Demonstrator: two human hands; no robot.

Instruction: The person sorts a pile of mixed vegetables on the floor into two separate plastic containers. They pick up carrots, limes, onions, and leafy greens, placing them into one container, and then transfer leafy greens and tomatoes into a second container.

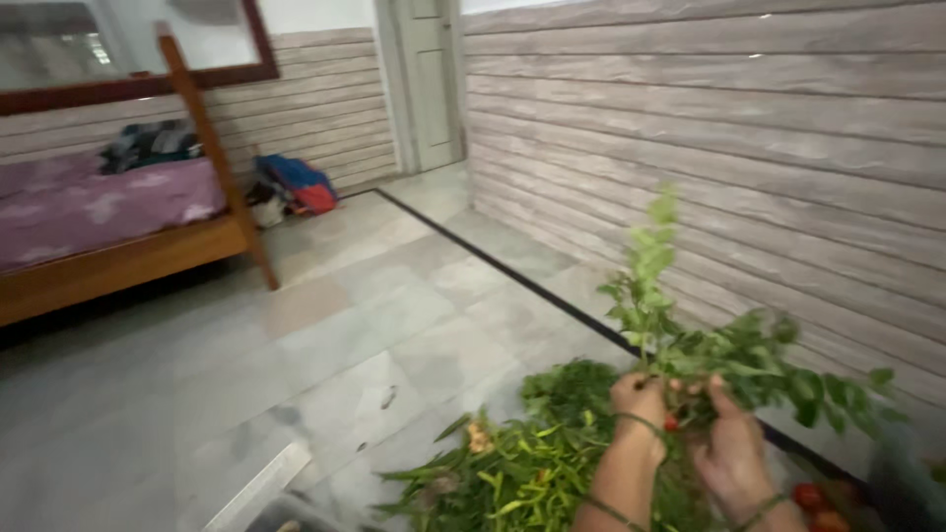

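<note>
Floor (325, 335) of pale grey tiles, crossed by a dark inlaid strip running along the foot of a wall (709, 118) clad in light horizontal boards. Wooden bed (128, 261) at far left, covered with a purple sheet, folded clothes piled at its head. White door (429, 79) in the far corner. Blue and red bag (301, 184) on the floor beside the bed's leg, against the far wall.

Heap of greens (493, 473) on the floor at lower centre: long green chillies at the near side, bushier dark leaves behind. Leafy sprigs (680, 345) raised above the heap, tallest stem upright, others spreading to the right. Left hand (639, 402) closed around the sprigs' stems, grip narrow and holding the bunch. Right hand (729, 443) just beside it, fingers curled into the same stems, grip also on the sprigs; both hands touching or nearly so. Small red tomatoes (816, 504) on the floor at lower right, near the right wrist. Thin thread bands at both wrists.
</note>
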